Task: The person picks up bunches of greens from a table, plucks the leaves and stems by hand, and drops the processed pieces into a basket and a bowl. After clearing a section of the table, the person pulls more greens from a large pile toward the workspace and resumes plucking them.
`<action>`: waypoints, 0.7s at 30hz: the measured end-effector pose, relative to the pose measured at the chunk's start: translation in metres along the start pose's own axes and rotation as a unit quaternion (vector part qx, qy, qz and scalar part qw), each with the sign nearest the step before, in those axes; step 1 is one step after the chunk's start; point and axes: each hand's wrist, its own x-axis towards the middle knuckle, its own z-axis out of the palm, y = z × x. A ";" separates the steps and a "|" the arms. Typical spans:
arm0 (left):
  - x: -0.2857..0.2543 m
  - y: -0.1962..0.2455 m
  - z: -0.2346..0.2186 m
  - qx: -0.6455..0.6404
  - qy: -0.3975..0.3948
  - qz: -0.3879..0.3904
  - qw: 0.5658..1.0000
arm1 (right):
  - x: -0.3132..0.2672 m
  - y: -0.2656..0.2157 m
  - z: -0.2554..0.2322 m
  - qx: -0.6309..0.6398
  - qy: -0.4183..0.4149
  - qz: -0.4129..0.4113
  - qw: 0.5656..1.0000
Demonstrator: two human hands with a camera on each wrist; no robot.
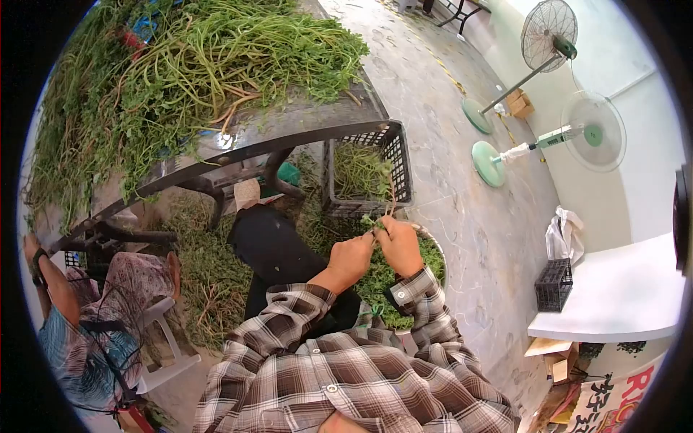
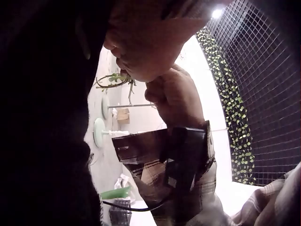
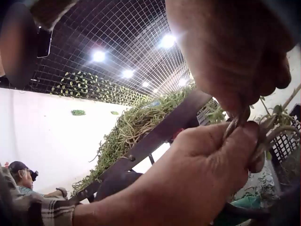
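My left hand (image 1: 351, 260) and right hand (image 1: 401, 245) meet in front of my body, fingertips close together. Both pinch a leafy green plant stem (image 1: 392, 189), whose upper part sticks out past the right hand toward the crate. In the right wrist view the stem (image 3: 277, 127) shows brownish green and branched, with thumb and fingers curled on it. A few small leaves (image 2: 113, 81) poke out beyond the fingers in the left wrist view. Below the hands stands a round tub (image 1: 445, 270) filled with short green sprigs (image 1: 390, 285).
A black plastic crate (image 1: 401, 162) with green stems stands beyond my hands. A table (image 1: 289, 115) heaped with long-stemmed greens (image 1: 209, 58) is at upper left. Plant scraps (image 1: 195, 281) cover the floor. Another person (image 1: 94, 325) sits at left. Two fans (image 1: 552, 36) stand at right.
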 end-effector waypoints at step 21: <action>0.009 0.005 -0.014 -0.283 -0.045 -0.158 0.945 | -0.066 0.102 -0.027 0.306 -0.038 0.301 0.902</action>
